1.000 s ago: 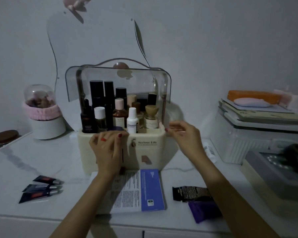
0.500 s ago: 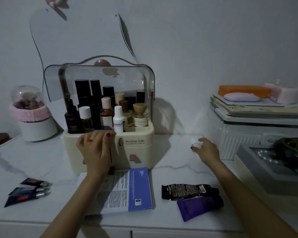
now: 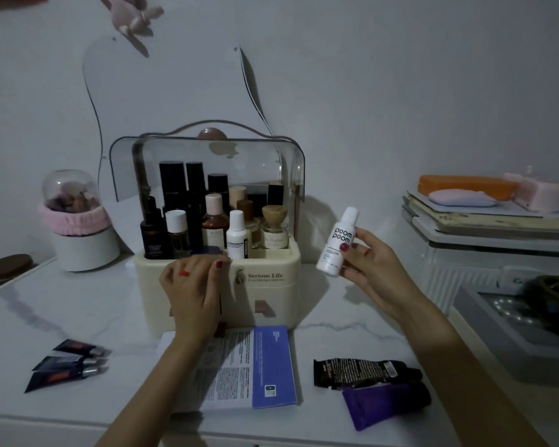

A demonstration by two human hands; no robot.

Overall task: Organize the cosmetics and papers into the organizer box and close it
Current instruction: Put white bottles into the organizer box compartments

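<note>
**White bottle in hand, box open and nearly full**

I start with the marble counter (image 3: 62, 317), which fills the lower half of the frame and carries everything else. At its centre stands the cream organizer box (image 3: 265, 295), its clear lid (image 3: 207, 166) tipped up and back so the top compartment is open for loading. That compartment is already crowded with upright bottles, dark ones at the back and shorter ones in front, so free space looks scarce to me.

In front of the box lies the folded paper leaflet (image 3: 249, 366), flat and untouched. At lower right a black tube (image 3: 362, 372) and a purple tube (image 3: 384, 404) lie touching. At lower left three small dark tubes (image 3: 68, 366) sit fanned together. All of these are outside the box.

My left hand (image 3: 191, 285) rests flat on the box's front rim, fingers extended and relaxed, I judge to steady it against tipping. My right hand (image 3: 371, 269), just right of the box at mid frame, is wrapped round a small white bottle (image 3: 336, 243), thumb in front, held upright with its label facing me, probably for reading it or picking a slot.
</note>
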